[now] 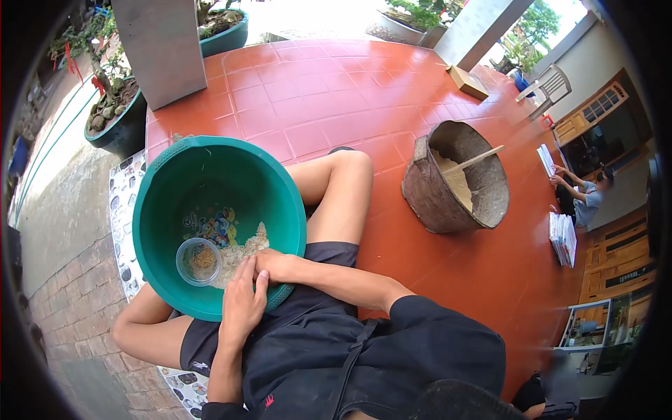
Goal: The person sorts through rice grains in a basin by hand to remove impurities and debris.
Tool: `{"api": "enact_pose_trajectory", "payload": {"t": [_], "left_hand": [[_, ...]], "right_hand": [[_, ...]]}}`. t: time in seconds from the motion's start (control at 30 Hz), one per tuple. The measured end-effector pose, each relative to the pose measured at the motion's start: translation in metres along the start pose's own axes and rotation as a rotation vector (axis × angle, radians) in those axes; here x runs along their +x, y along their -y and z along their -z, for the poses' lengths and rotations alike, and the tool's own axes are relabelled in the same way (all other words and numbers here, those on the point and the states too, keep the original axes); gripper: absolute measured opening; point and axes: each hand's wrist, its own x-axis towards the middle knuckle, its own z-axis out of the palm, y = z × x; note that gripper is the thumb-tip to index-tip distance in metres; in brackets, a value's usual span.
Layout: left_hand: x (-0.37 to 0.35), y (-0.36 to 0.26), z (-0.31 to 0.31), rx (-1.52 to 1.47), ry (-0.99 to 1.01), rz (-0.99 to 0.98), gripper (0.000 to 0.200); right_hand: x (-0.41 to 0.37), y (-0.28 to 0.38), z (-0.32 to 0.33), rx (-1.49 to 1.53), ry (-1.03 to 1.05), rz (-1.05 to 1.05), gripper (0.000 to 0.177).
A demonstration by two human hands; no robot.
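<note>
A green plastic basin [157, 203] rests tilted on my lap, with pale grains that look like rice [241, 255] heaped on its lower right side. Among them sits a small clear plastic cup [183, 260] holding some golden-brown grains [204, 258]. My left hand [243, 297] reaches over the near rim, its fingers stretched out beside the pale grains. Against it lies my right hand [274, 267], bent inward over the heap's edge. The right fingertips are hidden, and I cannot make out anything held between the hands.
On the red tiled floor to the right stands a dark, worn bucket [441, 199] of tan grain or meal with a wooden stick [476, 159] in it. Another person [586, 198] sits at far right near stacked papers [562, 239]. Potted plants [115, 115] and a pillar [159, 52] are beyond.
</note>
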Motion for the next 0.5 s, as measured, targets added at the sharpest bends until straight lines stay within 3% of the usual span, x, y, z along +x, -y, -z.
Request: {"api": "enact_pose_trajectory", "payload": {"t": [0.13, 0.2, 0.3, 0.37, 0.4, 0.47, 0.5], "left_hand": [[0.005, 0.005, -0.001, -0.073, -0.051, -0.016, 0.047], [0.006, 0.012, -0.006, -0.107, -0.109, 0.026, 0.05], [0.009, 0.024, -0.013, -0.073, -0.26, 0.038, 0.055], [0.009, 0.029, -0.012, -0.371, -0.047, 0.195, 0.059], [0.01, 0.026, -0.011, -0.374, -0.074, 0.206, 0.059], [0.014, 0.016, -0.009, -1.332, 0.071, 0.468, 0.053], [0.017, 0.023, -0.012, -1.623, 0.084, 0.59, 0.039]], "right_hand": [[-0.007, -0.008, -0.001, 0.071, -0.205, -0.023, 0.021], [-0.004, -0.008, -0.001, -0.014, -0.273, 0.061, 0.019], [-0.003, 0.006, 0.016, -0.116, -0.46, -0.184, 0.026], [0.002, 0.008, 0.024, -0.003, -0.545, -0.175, 0.027], [0.003, 0.009, 0.028, 0.127, -0.638, -0.189, 0.028], [-0.009, 0.031, 0.045, 0.241, -0.628, -0.111, 0.029], [-0.015, 0.044, 0.05, 0.368, -0.657, -0.046, 0.027]]}}
